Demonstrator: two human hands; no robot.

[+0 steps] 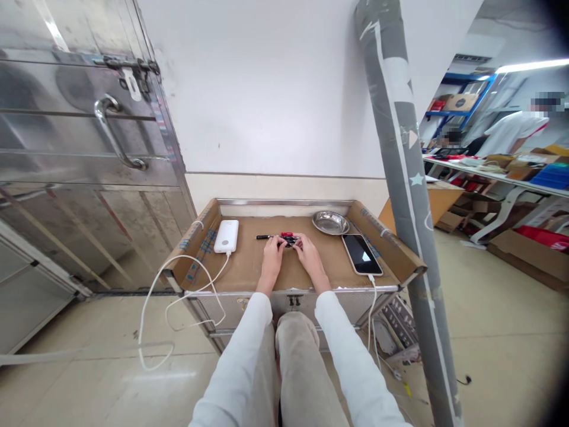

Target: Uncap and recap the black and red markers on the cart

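Note:
Both my hands rest on a cardboard-lined work surface [249,267], close together over a small black and red device [290,238]. My left hand [273,248] has its fingers curled onto the device's left side. My right hand [306,249] grips its right side, fingers bent. A thin black tool [265,237], like a screwdriver, lies just left of my left hand, pointing at the device. The device is too small to make out in detail.
A white power bank [226,235] with a white cable [178,296] lies at the left. A metal dish [330,222] stands at the back right, a phone [361,254] beside it. A grey wrapped post [402,178] rises right; metal door [89,118] left; people at far benches.

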